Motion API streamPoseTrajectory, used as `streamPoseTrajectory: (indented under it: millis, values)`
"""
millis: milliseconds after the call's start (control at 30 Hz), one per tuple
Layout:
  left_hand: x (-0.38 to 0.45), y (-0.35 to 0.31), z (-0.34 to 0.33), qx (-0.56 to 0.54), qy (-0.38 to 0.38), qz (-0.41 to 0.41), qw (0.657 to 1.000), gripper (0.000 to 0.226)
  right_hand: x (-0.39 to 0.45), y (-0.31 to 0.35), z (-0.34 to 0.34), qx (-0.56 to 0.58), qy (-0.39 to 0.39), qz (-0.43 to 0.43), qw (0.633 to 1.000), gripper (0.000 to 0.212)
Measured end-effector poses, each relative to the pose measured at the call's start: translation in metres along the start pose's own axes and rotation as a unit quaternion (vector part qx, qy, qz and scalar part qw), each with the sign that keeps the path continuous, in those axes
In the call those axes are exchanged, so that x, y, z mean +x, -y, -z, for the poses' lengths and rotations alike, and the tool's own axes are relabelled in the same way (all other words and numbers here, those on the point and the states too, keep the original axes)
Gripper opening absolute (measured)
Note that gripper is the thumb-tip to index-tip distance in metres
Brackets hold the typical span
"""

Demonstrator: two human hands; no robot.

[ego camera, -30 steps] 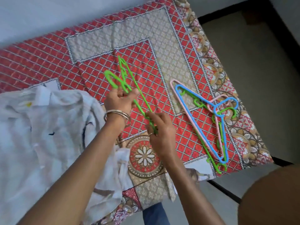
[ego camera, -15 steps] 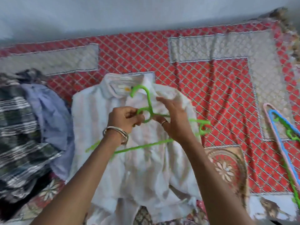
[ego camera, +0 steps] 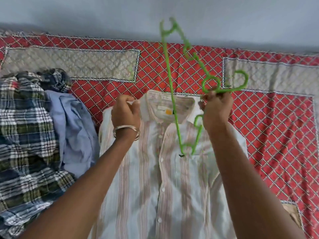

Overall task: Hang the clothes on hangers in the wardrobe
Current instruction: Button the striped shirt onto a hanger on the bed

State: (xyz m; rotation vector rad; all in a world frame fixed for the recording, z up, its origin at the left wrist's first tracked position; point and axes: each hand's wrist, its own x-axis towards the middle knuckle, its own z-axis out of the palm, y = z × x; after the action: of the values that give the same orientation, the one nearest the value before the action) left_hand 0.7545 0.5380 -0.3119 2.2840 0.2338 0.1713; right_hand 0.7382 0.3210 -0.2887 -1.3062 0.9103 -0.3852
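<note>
Tipping from flat across the striped shirt [ego camera: 164,178] half a second ago, the green hanger [ego camera: 170,87] now stands on end, lower tip at the placket: insertion pending. Right hand [ego camera: 214,109] grips its neck; left hand [ego camera: 124,112] pinches the collar's left edge. Clothes pile [ego camera: 34,131] crowds the shirt's left; bedspread [ego camera: 276,135] lies bare to its right

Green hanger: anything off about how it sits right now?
Yes. The green hanger stands on end above the striped shirt, hook sideways in the right hand; no arm is inside the collar that the left hand pinches.
</note>
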Motion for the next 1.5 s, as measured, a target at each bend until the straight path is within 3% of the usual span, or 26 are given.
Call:
streamPoseTrajectory:
  millis: [67, 100, 267, 367, 500, 567, 667, 767, 1000, 1033, 1133, 1233, 1333, 1500]
  values:
    - [0.015, 0.005, -0.017, 0.007, 0.095, 0.14, 0.986, 0.02, 0.022, 0.012, -0.022, 0.083, -0.033, -0.025, 0.996, 0.023]
    - [0.022, 0.007, -0.023, 0.019, 0.134, 0.172, 0.976, 0.023, 0.03, 0.016, -0.033, 0.104, -0.048, -0.037, 0.993, 0.023]
    - [0.035, 0.004, -0.053, 0.138, 0.202, 0.169, 0.955, 0.066, 0.053, 0.018, -0.079, 0.191, -0.075, -0.082, 0.975, 0.025]
    - [0.046, 0.004, -0.062, 0.221, 0.196, 0.154, 0.943, 0.054, 0.067, 0.017, -0.1, 0.222, -0.066, -0.089, 0.969, 0.02]
    - [0.061, 0.016, -0.062, 0.175, 0.146, 0.15, 0.962, 0.028, 0.085, -0.003, -0.101, 0.085, -0.014, -0.048, 0.995, 0.017]
    - [0.067, 0.022, -0.053, 0.103, 0.138, 0.159, 0.972, 0.026, 0.086, -0.014, -0.088, 0.018, 0.073, -0.054, 0.996, 0.018]
    - [0.081, 0.038, -0.046, 0.009, 0.162, 0.194, 0.967, 0.029, 0.082, -0.019, -0.07, -0.134, 0.23, -0.054, 0.962, 0.024]
    - [0.088, 0.042, -0.039, -0.094, 0.149, 0.261, 0.949, 0.019, 0.08, -0.019, -0.053, -0.245, 0.298, -0.046, 0.921, 0.02]
    - [0.081, 0.033, -0.03, -0.108, 0.181, 0.247, 0.946, 0.01, 0.068, 0.004, 0.003, -0.276, 0.316, -0.019, 0.908, 0.009]
    - [0.083, 0.035, -0.027, -0.11, 0.201, 0.235, 0.945, 0.019, 0.066, 0.004, 0.01, -0.275, 0.31, -0.015, 0.91, 0.011]
    - [0.082, 0.035, -0.015, -0.008, 0.247, 0.162, 0.955, 0.032, 0.055, 0.0, 0.031, -0.305, 0.296, -0.011, 0.905, 0.02]
    - [0.085, 0.03, -0.01, 0.119, 0.231, 0.133, 0.956, 0.034, 0.051, -0.009, 0.036, -0.366, 0.271, 0.014, 0.89, 0.019]
    - [0.098, 0.026, -0.004, 0.151, 0.24, 0.124, 0.951, 0.04, 0.049, -0.008, 0.045, -0.412, 0.245, 0.03, 0.877, 0.01]
    - [0.102, 0.001, -0.003, 0.164, 0.227, 0.111, 0.954, 0.036, 0.034, -0.014, 0.055, -0.532, 0.279, 0.077, 0.796, 0.011]
